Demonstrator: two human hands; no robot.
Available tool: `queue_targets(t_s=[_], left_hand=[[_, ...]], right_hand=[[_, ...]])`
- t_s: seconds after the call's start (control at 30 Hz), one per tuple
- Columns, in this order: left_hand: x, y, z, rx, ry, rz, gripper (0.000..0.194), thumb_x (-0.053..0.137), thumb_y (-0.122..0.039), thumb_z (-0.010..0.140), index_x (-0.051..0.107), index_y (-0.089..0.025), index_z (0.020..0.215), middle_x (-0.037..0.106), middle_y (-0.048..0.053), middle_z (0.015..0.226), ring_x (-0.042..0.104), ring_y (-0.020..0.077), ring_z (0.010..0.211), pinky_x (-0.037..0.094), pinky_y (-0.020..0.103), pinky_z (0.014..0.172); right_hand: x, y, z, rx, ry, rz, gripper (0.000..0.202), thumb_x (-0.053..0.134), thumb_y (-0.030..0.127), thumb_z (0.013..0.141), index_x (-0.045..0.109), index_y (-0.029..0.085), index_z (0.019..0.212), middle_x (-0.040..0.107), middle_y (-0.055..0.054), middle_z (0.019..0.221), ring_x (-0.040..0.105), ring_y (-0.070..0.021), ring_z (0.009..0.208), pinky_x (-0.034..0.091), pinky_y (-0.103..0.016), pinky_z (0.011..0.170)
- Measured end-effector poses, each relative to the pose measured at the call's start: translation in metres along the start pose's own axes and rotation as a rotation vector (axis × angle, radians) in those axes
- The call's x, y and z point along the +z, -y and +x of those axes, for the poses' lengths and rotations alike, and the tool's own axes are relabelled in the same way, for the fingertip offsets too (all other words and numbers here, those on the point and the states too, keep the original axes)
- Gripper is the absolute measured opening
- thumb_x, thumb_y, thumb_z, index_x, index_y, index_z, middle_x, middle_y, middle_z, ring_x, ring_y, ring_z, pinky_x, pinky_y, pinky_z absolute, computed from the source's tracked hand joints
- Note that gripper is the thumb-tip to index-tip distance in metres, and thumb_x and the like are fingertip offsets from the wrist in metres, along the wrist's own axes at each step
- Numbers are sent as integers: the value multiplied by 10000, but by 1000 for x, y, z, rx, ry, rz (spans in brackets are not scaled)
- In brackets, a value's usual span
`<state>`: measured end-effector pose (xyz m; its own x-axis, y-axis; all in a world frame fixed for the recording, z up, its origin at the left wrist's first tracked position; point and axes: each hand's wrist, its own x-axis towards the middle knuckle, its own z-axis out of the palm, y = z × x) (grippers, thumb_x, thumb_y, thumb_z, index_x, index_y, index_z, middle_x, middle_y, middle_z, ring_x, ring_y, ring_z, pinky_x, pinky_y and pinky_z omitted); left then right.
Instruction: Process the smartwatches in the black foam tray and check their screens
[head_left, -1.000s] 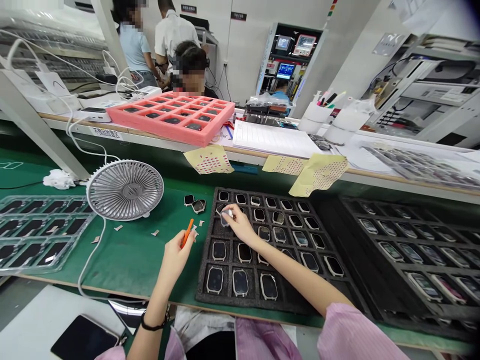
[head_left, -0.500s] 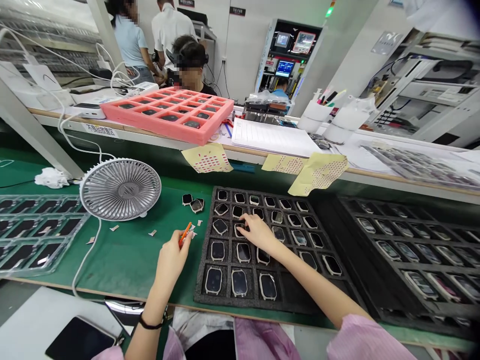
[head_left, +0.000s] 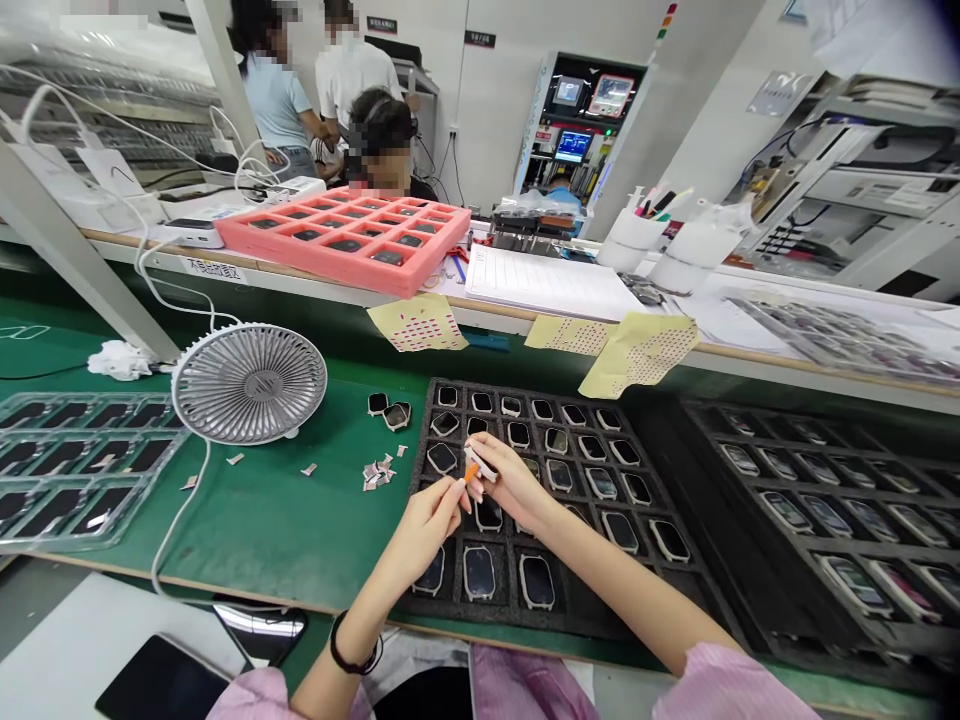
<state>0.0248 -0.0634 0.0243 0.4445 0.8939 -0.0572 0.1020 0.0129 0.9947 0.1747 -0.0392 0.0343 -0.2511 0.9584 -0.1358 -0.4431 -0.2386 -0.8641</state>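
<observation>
A: What's different from half a second ago?

B: Right hand was down in the cells; now it is raised slightly, pinching a pale watch case between thumb and fingers. Case tilted, above the left part of the black foam tray.

A: And the left hand?

B: Has come across from over the green mat. Fingertips closed on an orange tool, its tip brought up to the case. My reading: picking has given way to working on that one piece, both hands together. Whether the tip is in contact, can't tell; fingers cover it.

A: Surface?

B: Tray holds rows of dark-faced watches, some lying askew. On the mat: a small heap of pale scraps, strays farther left, two loose watches touching. Round fan to the left; beyond it a clear tray of dark parts. Second black tray at far right, also loaded.

A: Room?

B: Shelf above bears a pink foam tray and a white form; dotted yellow sheets hang from its edge. Three people behind, lit monitor in a rack.
</observation>
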Motion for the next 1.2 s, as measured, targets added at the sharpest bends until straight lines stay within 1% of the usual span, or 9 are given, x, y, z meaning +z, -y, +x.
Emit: queue_targets(t_s=[0.13,0.33,0.43,0.57,0.77,0.9,1.0,1.1,1.2], left_hand=[[0,-4,0,13,-23,4,437,381,-549,884,503,-171,702,333,-84,452,258,65,380,222,197,391],[-2,-1,0,8,-30,-14,454,401,-568,871,522,-164,704,331,-85,441,253,61,370,211,194,372],[-1,-2,0,-19,-9,-65,457,426,-584,855,532,-163,713,317,-92,431,214,51,357,190,191,355],[3,-5,-1,-34,-3,-155,462,461,-606,830,519,-166,699,301,-101,423,178,37,346,162,183,341],[7,-2,-5,-28,-24,-238,475,504,-625,801,534,-158,719,292,-109,428,157,27,348,162,174,338],[3,2,-2,-26,-79,-207,506,488,-652,796,532,-157,699,295,-106,406,182,35,341,158,182,342],[1,3,2,12,-132,-190,513,497,-666,782,511,-163,686,285,-103,428,209,41,365,164,185,364],[2,1,5,41,-155,-159,473,529,-631,786,470,-173,686,292,-100,466,233,46,398,174,182,390],[-1,2,5,29,-148,-124,459,486,-618,817,448,-180,686,311,-95,466,237,51,401,170,184,390]], right_hand=[[8,3,-4,-10,-8,40,253,699,388,776,535,197,789,494,75,535,501,-91,437,428,-212,446],[11,3,-5,-33,-15,49,258,697,385,784,525,193,778,479,84,516,472,-72,417,410,-194,439],[12,2,-5,-15,-3,83,267,687,399,788,516,194,775,437,103,472,369,-43,349,326,-165,371],[15,1,-4,111,76,240,263,675,385,790,485,203,781,392,129,440,158,-9,296,130,-138,299],[15,-2,-4,127,45,326,255,715,308,738,490,208,802,399,120,440,134,-11,327,76,-141,325],[14,-2,-8,53,-50,229,234,698,320,744,512,207,829,376,122,419,154,-22,337,117,-148,331],[17,-3,-13,-13,-98,75,232,649,352,776,527,216,918,432,109,468,222,-33,345,203,-157,347],[19,-6,-16,-85,-80,-120,270,616,404,799,515,226,977,491,84,530,314,-55,376,251,-175,368],[13,-10,-16,-170,-53,-304,278,562,441,842,486,229,1004,546,54,592,399,-81,432,302,-199,410]])
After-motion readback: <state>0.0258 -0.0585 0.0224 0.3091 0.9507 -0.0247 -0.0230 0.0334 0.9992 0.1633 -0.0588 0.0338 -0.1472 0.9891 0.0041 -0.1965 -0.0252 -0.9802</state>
